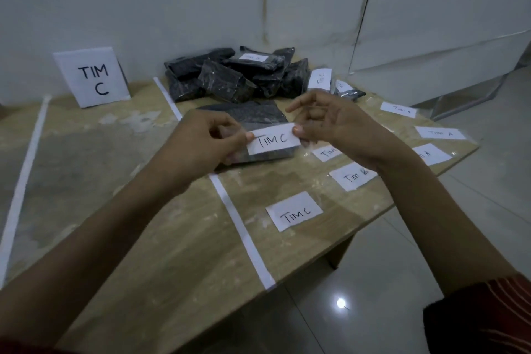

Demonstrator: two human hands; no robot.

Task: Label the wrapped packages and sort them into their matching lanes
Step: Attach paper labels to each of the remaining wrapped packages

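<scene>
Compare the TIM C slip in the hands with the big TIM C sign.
The slip is a small strip; the sign is far larger. The slip's words sit on one line; the sign's on two. The left hand and right hand pinch the slip's ends; the sign stands untouched. Both are white, handwritten in black.

My left hand (201,138) covers the near-left corner of the wrapped package (258,115), and the label (273,139) pinched in both hands hides more of its top. My right hand (330,126) overlaps a slip (326,152) just below it; I read only "TIM". The forearm part-covers another slip (431,154) right of that wrist. Beyond the right hand, the pile's label (256,57) is too blurred to read. The desk (143,238) runs off the left edge.
</scene>
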